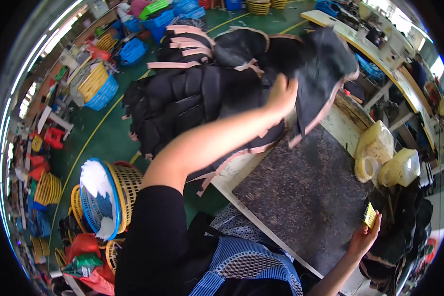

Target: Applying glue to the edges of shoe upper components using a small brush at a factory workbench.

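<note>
My left hand (282,96) reaches far out over the worktop, its fingers closed on the edge of a black leather-like piece (325,59) with a pale pink border. That piece hangs raised above the worktop's far end. Beside it lies a wide heap of similar black pieces (192,93), several with pink edge strips. At the lower right, my right hand (365,239) grips a small yellow brush (369,215) with dark bristles. The brush is over the right edge of a dark, speckled work board (301,197).
Two cloudy plastic containers (377,140) stand right of the board, one with an open mouth. Dark pieces (404,227) hang beyond the right edge. Baskets with white scraps (96,182) stand at left. A long table (380,54) runs along the far right.
</note>
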`<control>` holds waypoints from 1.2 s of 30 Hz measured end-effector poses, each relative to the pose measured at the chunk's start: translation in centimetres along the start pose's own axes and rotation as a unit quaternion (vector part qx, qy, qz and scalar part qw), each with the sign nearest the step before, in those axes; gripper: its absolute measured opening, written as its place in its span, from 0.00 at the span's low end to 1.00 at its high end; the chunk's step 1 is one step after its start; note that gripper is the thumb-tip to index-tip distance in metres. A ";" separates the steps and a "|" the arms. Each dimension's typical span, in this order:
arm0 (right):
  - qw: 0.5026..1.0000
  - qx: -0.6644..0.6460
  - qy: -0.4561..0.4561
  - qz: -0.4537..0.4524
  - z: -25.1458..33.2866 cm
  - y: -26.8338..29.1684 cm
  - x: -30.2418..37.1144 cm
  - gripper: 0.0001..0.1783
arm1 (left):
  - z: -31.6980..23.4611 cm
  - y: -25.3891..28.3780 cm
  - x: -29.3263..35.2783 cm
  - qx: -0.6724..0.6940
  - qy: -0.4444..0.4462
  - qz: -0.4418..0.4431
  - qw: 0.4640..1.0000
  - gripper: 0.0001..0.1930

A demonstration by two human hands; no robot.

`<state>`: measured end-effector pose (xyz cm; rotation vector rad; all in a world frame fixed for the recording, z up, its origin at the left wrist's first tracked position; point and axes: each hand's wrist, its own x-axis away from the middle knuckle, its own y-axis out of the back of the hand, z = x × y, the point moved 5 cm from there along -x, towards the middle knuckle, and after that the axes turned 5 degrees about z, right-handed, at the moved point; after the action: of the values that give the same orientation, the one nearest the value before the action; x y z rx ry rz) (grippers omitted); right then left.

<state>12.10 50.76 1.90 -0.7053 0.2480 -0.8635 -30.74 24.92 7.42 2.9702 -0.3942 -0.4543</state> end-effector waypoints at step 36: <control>0.980 0.170 -0.048 -0.086 -0.3 2.4 -11.7 0.14 | -16.3 13.0 7.4 -0.305 -0.238 0.326 0.863 0.12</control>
<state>5.96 60.64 -0.85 -0.4494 -0.0498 -1.0033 -22.03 11.55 22.72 1.9274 -1.0250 -0.9873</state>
